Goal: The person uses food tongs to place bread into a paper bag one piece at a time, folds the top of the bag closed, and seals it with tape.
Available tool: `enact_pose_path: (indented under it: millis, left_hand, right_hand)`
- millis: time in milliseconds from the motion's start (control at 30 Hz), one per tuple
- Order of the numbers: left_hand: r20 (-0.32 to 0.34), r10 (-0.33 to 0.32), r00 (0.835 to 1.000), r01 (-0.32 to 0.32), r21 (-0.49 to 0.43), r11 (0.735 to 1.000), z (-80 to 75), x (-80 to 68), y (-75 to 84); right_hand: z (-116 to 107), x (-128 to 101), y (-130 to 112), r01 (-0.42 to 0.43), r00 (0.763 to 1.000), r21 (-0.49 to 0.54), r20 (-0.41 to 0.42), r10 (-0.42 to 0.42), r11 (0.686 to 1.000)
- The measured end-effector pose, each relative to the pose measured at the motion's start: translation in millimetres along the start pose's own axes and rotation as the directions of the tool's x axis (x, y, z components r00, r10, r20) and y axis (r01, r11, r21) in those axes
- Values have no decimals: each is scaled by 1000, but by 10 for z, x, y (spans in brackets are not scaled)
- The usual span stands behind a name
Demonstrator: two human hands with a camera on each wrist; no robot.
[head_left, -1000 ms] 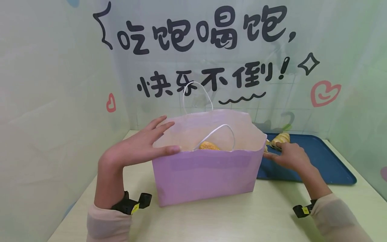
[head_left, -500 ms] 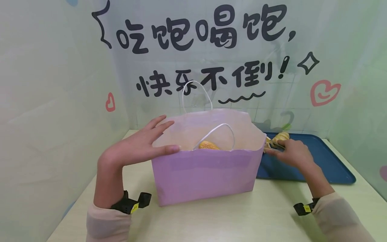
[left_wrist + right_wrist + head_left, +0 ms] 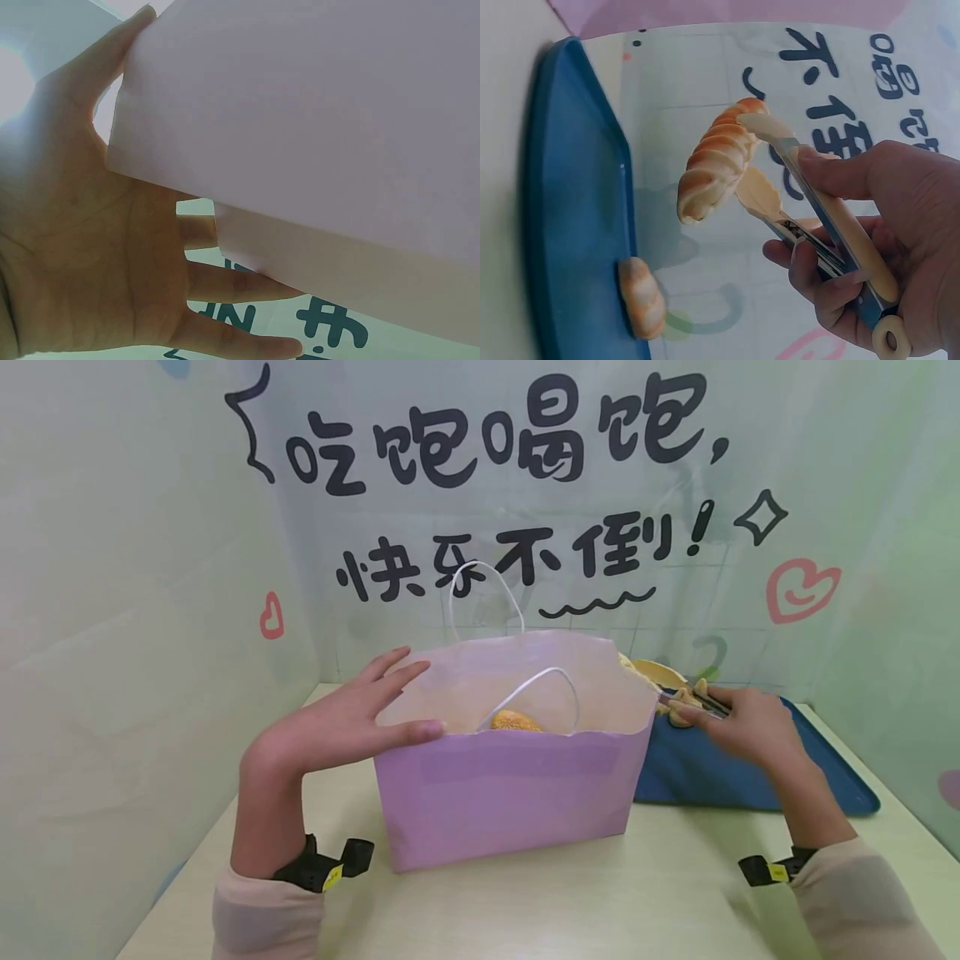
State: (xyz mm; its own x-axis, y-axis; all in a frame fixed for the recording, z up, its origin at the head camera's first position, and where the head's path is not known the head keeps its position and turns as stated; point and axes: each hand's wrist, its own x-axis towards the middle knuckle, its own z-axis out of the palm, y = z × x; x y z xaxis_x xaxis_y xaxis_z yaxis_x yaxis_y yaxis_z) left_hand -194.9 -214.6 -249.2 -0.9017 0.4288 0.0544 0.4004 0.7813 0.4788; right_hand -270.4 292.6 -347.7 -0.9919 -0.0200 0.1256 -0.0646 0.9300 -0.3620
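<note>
The twisted bread roll [image 3: 712, 169] hangs pinched in tongs [image 3: 821, 217], lifted clear of the blue tray [image 3: 570, 225], on which a second roll [image 3: 641, 296] lies. The right hand [image 3: 750, 727] has its grip clenched round the tongs, just right of the purple paper bag [image 3: 510, 785]. The left hand [image 3: 341, 722] rests flat-fingered, grip released, against the bag's left wall. A round bun [image 3: 513, 721] sits inside the bag on the desk [image 3: 600, 902].
</note>
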Motion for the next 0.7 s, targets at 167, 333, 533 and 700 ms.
enact_pose_path:
  millis: [167, 333, 533, 700]
  left_hand:
    - [-2, -6, 1000, 6, 3, 1000, 1, 2, 3]
    - [-3, -3, 1000, 3, 5, 1000, 5, 0, 3]
    - [-6, -1, 1000, 1, 8, 1000, 15, 3, 3]
    - [-7, 1, 1000, -1, 12, 1000, 11, 6, 14]
  right_hand:
    - [-151, -58, -25, 3, 999, 41, -51, -1, 999]
    - [-267, -113, -38, 18, 996, 50, -92, -13, 999]
    - [-356, -180, -61, 22, 990, 84, -137, -10, 996]
    - [-446, -277, -132, 61, 978, 118, -204, -36, 991]
